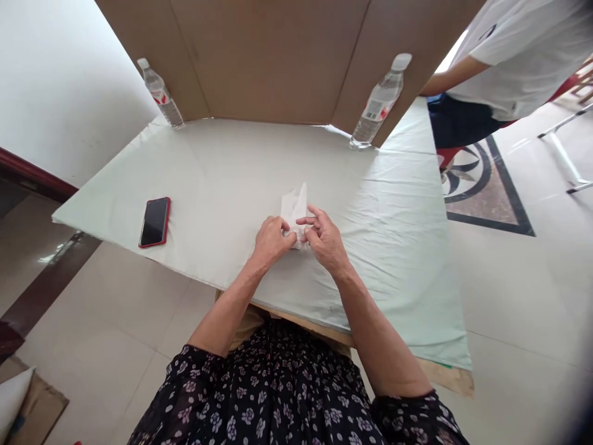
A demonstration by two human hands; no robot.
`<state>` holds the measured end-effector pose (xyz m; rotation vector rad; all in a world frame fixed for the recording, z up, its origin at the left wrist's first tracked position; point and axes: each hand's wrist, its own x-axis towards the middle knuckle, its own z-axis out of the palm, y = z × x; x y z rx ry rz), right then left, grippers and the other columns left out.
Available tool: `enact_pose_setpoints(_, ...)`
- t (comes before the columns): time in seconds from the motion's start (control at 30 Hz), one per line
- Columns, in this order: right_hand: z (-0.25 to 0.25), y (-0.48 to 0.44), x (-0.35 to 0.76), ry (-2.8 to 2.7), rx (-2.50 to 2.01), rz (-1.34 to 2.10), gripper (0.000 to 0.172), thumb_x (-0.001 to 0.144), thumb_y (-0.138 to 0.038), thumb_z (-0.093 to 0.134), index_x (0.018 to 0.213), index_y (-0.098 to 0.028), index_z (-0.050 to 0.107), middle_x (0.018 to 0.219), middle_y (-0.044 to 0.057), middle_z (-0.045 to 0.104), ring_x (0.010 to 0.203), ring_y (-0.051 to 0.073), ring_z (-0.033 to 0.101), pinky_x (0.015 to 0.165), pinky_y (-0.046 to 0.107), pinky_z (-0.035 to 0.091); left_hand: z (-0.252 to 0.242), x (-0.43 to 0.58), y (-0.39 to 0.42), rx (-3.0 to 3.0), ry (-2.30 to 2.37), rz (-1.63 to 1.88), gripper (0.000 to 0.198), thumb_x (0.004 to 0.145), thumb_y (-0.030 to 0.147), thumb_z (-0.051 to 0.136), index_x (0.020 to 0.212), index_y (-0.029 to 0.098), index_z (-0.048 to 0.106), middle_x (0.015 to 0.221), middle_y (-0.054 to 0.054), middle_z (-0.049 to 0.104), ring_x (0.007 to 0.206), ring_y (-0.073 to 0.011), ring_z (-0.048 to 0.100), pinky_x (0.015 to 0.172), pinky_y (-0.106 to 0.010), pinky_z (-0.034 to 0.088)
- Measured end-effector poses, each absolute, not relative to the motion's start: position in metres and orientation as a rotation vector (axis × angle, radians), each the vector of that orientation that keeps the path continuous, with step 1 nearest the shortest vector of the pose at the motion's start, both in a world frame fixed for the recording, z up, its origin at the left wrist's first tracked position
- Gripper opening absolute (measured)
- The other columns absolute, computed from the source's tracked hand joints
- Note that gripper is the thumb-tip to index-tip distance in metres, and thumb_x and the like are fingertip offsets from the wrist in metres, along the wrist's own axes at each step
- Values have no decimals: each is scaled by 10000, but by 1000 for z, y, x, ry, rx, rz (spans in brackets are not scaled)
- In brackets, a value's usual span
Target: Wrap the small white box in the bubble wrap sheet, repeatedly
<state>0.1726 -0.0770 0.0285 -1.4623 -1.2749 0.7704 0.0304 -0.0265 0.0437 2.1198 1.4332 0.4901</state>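
Note:
A small folded piece of white paper stands on the pale green tablecloth near the table's middle. My left hand is curled with its fingers pinching the paper's lower left part. My right hand pinches the lower right part, thumb and forefinger together and the other fingers bent. The paper's bottom is hidden between my fingers; its pointed top rises above them.
A red-cased phone lies face up at the left. Two clear water bottles stand against a folded cardboard screen at the back. Another person in a white shirt stands at the upper right. Tiled floor surrounds the table.

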Motion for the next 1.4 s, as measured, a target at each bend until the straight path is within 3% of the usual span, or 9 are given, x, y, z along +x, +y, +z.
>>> enact_pose_setpoints(0.2,28,-65,191,-1290,-1516,587,513,804,-264,529,1307,-167,525,1010,82,735,670,148,601,715,355,535,43,34,-22,2260,1333,523,446,778,201,638,1214,160,552,1277,-119,596,1203,-269,527,1044,-394,430)
enact_pose_setpoints(0.43,19,-50,196,-1458,-1563,487,529,815,-270,525,1335,-172,517,1057,99,745,717,174,621,690,351,524,41,37,-12,2189,1133,436,370,779,172,575,1147,151,590,1152,-114,658,1096,-259,577,991,-379,470)
enact_pose_setpoints(0.63,14,-34,198,-1596,-1658,469,535,817,-287,530,1343,-190,532,1002,80,771,738,208,657,728,391,533,37,33,-14,2113,1073,582,638,762,148,561,1392,173,460,1322,-135,572,1247,-243,525,1050,-363,466)
enact_pose_setpoints(0.7,15,-32,198,-1617,-1704,493,522,819,-283,524,1332,-189,550,981,79,775,761,220,668,763,410,534,37,32,-16,2134,1054,597,614,770,132,547,1378,202,505,1364,-129,532,1280,-226,513,1078,-345,454)
enact_pose_setpoints(0.83,17,-33,203,-1546,-1709,531,507,813,-284,519,1306,-175,567,1043,87,754,747,192,656,775,380,540,36,31,-19,2184,1105,487,344,800,155,560,1117,176,693,1280,-139,581,1256,-256,545,1107,-384,441)
enact_pose_setpoints(0.93,15,-27,215,-1371,-1810,554,520,794,-341,559,1276,-149,575,1077,104,735,710,176,635,767,374,538,34,32,-20,2173,1126,509,342,813,160,560,1125,155,699,1285,-144,583,1259,-260,549,1106,-387,448)
enact_pose_setpoints(1.1,10,4,228,-1281,-1945,777,605,740,-436,664,1255,-127,587,947,99,727,791,209,646,729,334,504,31,32,-22,2158,1105,542,357,818,165,557,1147,154,695,1281,-140,571,1272,-258,543,1081,-380,477)
enact_pose_setpoints(1.3,4,33,215,-1176,-1741,999,331,590,-378,740,830,-177,633,720,-6,608,684,153,539,623,271,423,26,32,-25,2170,1080,641,441,813,146,566,1242,178,659,1287,-133,548,1207,-252,563,1049,-395,496)
enact_pose_setpoints(1.4,8,33,210,-1166,-1662,1069,261,585,-384,718,690,-195,572,641,-39,534,610,124,476,571,260,389,22,33,-28,2244,1111,707,365,815,143,585,1151,195,717,1244,-130,549,1161,-265,553,1020,-422,500)
